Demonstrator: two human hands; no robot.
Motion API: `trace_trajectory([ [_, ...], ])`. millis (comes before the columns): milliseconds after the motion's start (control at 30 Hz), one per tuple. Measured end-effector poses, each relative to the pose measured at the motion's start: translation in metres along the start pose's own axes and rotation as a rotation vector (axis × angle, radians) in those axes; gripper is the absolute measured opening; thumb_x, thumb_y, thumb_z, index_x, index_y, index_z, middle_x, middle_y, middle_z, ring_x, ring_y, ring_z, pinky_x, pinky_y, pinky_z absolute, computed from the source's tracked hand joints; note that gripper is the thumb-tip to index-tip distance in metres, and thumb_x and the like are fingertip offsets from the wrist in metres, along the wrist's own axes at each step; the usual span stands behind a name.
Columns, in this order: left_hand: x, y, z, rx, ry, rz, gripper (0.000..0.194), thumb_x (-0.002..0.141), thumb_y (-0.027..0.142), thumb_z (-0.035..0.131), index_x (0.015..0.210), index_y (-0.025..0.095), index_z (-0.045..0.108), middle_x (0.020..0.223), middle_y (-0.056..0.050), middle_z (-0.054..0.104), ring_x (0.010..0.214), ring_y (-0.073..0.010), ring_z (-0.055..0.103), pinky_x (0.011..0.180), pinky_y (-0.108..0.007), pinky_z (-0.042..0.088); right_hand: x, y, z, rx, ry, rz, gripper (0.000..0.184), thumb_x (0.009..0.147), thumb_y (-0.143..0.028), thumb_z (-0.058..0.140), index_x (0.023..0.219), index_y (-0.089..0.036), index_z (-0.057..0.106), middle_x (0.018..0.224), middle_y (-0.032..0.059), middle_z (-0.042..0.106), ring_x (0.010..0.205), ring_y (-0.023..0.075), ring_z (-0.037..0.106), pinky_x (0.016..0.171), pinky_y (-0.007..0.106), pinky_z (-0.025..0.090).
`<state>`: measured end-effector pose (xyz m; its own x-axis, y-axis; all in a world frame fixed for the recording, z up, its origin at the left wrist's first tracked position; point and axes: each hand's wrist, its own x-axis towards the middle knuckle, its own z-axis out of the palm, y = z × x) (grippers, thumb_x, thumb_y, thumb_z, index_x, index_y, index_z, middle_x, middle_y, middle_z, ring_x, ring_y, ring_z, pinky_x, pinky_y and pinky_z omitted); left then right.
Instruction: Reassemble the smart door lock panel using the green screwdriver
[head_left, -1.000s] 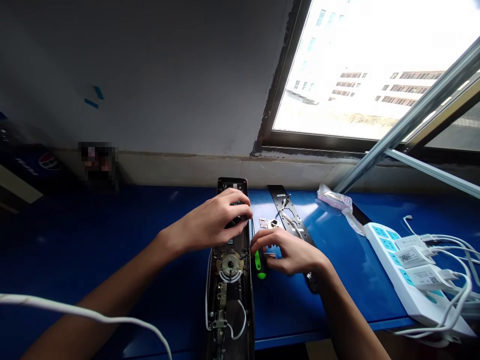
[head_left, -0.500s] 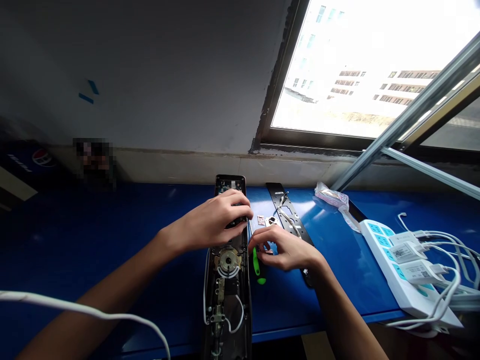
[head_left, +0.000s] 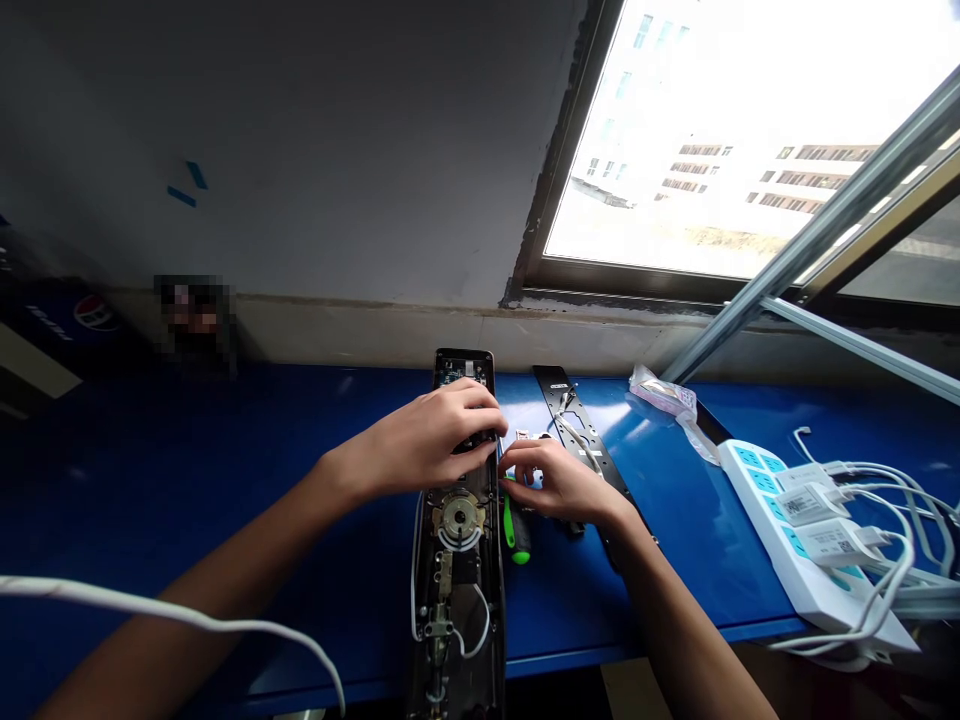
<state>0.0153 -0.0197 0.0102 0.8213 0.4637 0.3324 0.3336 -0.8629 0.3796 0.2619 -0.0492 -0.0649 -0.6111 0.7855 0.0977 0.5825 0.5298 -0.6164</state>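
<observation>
The left hand (head_left: 461,432) is lying across the open casing (head_left: 431,660) on the table (head_left: 337,600), fingers bent at its right rim, and should be bracing without pressing the wiring (head_left: 490,625), while the right hand (head_left: 553,476) is curling near the driver (head_left: 510,523), neither hold being confirmable.

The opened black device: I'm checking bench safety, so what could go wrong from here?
The black device seems to reach past the front edge of the table, so a bump there might shift it, though the left hand rests on its far part. The white wire loop inside it could snag on a finger. The green-and-black handle lies beside the device near the right hand and might be knocked.
</observation>
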Motion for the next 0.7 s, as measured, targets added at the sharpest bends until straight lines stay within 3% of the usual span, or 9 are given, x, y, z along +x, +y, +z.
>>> trace_trajectory([
  [433,-0.0021,-0.0034,0.0024,0.008,-0.011,0.003,0.013,0.101,0.02,0.062,0.109,0.018,0.073,0.119,-0.011,0.07,0.118,-0.0254,0.063,0.101,-0.039,0.055,0.0001,-0.0027,-0.0018,0.025,-0.027,-0.017,0.006,0.09,-0.019,0.066,0.088,-0.02,0.072,0.078,-0.002,0.063,0.07,0.0123,0.056,0.069,0.026,0.045],
  [700,-0.003,-0.0022,0.0008,0.002,-0.013,-0.008,0.014,0.101,0.019,0.062,0.11,0.018,0.072,0.12,-0.01,0.069,0.115,-0.0238,0.064,0.098,-0.037,0.055,0.0007,0.0008,0.003,0.026,0.116,-0.038,0.009,0.091,-0.016,0.066,0.095,-0.021,0.073,0.082,-0.0016,0.066,0.067,0.0105,0.058,0.067,0.025,0.046],
])
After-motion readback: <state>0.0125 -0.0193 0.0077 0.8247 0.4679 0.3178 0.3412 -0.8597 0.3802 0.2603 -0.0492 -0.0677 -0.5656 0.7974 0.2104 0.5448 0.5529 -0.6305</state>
